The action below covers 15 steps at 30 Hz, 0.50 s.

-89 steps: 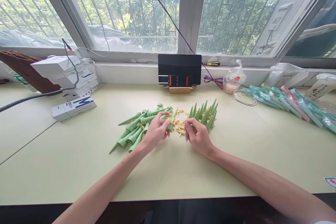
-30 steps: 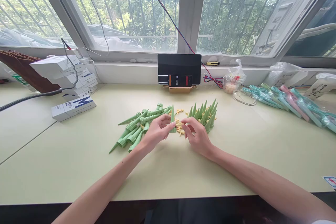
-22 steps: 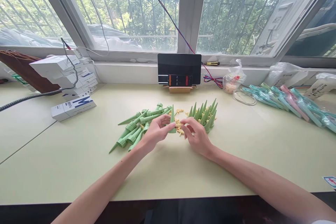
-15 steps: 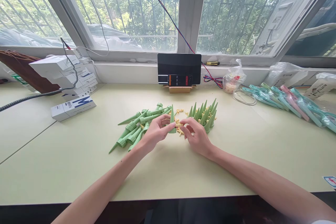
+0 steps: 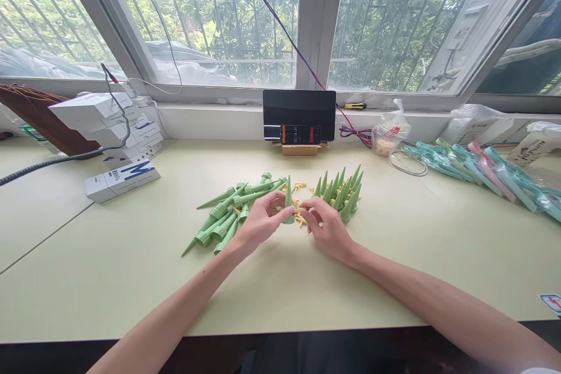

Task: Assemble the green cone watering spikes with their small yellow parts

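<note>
A green spike (image 5: 288, 194) was gripped upright between the thumb and fingers of the left hand (image 5: 265, 217), its point directed upward and its wider base held low, just above the table (image 5: 280, 298) or touching it; which of the two could not be made out. A small yellow piece (image 5: 296, 208) was pinched in the fingertips of the right hand (image 5: 328, 223) and was held against the side of the green spike, near its base; how far it was seated was hidden by the fingers. Loose yellow pieces (image 5: 300, 186) were scattered behind and between the two hands. To the left, a heap of green spikes (image 5: 223, 222) was strewn on its side, partly covered by the left hand. To the right, a cluster of standing spikes (image 5: 346, 191) was arranged points up, just beyond the right hand, with yellow parts seen among their bases. Farther back, a phone (image 5: 300, 135) was propped on a cardboard box (image 5: 300, 151), in front of a dark screen (image 5: 300, 106).
</note>
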Motion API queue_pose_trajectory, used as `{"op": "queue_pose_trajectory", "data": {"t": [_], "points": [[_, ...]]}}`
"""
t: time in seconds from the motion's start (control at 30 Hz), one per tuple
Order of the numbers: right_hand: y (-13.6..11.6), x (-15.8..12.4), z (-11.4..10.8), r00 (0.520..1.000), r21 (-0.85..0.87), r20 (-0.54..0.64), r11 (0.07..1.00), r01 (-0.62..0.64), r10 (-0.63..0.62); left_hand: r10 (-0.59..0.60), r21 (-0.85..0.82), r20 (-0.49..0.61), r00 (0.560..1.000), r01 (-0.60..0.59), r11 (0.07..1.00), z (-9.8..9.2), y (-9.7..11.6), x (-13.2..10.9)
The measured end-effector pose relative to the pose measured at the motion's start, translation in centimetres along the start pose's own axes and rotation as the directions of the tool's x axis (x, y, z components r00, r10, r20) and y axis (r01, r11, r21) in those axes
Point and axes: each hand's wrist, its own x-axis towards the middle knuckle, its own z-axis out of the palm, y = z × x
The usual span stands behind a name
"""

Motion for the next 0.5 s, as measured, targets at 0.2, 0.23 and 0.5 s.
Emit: {"op": "queue_pose_trajectory", "data": {"t": [0.2, 0.23, 0.5], "points": [[0.02, 0.09, 0.06, 0.999, -0.015, 0.000, 0.999, -0.044, 0.044, 0.058, 0.026, 0.031, 0.998, -0.059, 0.998, 0.11, 0.06, 0.06], [0.01, 0.10, 0.05, 0.999, -0.017, 0.004, 0.998, -0.052, 0.052, 0.067, 0.029, 0.033, 0.997, -0.068, 0.997, 0.13, 0.02, 0.08], [-0.15, 0.11, -0.12, 0.996, -0.050, 0.031, 0.995, -0.086, 0.087, 0.075, 0.060, 0.048, 0.996, -0.077, 0.995, 0.19, -0.34, 0.08]]}}
